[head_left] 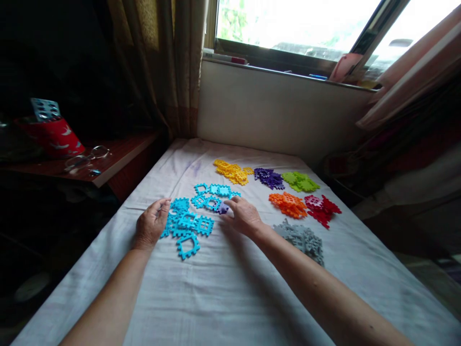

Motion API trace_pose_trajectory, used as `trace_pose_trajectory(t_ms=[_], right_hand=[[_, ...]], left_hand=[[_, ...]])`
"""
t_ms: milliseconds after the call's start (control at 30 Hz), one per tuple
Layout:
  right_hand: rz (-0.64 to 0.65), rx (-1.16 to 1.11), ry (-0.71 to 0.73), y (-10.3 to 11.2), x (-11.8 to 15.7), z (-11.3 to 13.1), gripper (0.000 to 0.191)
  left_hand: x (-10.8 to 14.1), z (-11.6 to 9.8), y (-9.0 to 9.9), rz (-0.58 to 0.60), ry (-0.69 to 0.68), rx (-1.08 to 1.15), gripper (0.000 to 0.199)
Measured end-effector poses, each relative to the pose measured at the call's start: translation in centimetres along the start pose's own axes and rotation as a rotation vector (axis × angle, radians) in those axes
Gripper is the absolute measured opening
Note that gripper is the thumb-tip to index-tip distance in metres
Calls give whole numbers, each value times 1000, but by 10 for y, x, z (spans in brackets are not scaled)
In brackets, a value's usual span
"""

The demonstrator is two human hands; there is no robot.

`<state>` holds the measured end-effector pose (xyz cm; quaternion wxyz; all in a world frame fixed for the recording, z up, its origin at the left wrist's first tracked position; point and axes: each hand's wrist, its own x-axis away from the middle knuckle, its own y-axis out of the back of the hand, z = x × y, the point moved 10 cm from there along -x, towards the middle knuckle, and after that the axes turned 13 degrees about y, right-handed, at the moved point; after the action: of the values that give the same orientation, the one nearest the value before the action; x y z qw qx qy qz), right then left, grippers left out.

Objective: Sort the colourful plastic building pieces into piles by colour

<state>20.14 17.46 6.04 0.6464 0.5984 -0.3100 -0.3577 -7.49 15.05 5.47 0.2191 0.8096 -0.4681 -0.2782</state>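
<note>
My left hand (153, 223) rests at the left edge of a pile of blue notched pieces (180, 218), its fingers close together; whether they grip a piece is hidden. My right hand (241, 214) reaches in from the right, thumb and fingers around a small purple piece (222, 208) beside the upper blue pieces (212, 203). One blue piece with an open centre (188, 246) lies nearest me. Farther back are yellow pieces (233, 172), dark purple pieces (269, 178) and green pieces (300, 181). Orange pieces (288, 205), red pieces (326, 211) and grey pieces (301, 239) lie to the right.
A white sheet (173, 298) covers the surface under the pieces. At the left, a wooden table (122, 149) bears a red container (54, 137) and eyeglasses (86, 157). Curtains (183, 67) hang beside the window, and a wall stands behind the sheet.
</note>
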Motion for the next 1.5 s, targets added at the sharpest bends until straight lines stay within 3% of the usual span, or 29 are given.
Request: trace_pose_trajectory(t_ms=[133,300,367,433,567,667,733,833,933,1000,1067,1200,1333,1500], right_hand=[[50,35,-112,-3,-14,-5,48],[205,74,-189,11,-8,-18,37],[277,110,-249,25,-2,-43,31],[272,151,-339,44,0,-82,31],[92,214,-581,78,5,-173,43],[-63,211,-648,82,6,-209,52],[-158,175,-550,78,1,-201,50],[-148,79,-372,56,1,-154,37],[31,73,-285,24,22,-93,28],[40,130,-219,15,44,-56,26],[14,170,-201,9,68,-36,26],[-66,251,-245,6,113,-44,26],[-156,347,-296,11,150,-78,23],[-173,383,-366,15,186,-117,21]], left_hand=[[1,-2,2,3,13,14,50],[2,-3,2,5,1,21,49],[2,-3,2,4,-7,24,47],[2,-3,2,1,-7,25,45],[2,-2,2,-10,-8,20,45],[2,-3,2,-7,-10,7,46],[2,-4,2,2,-5,-1,44],[2,-4,2,16,5,3,43],[2,-5,2,15,12,10,45],[2,-5,3,10,8,9,45],[2,-5,3,10,7,2,45],[0,-2,1,21,31,-29,45],[-1,1,1,2,46,-67,41],[-2,0,0,3,32,-91,40]])
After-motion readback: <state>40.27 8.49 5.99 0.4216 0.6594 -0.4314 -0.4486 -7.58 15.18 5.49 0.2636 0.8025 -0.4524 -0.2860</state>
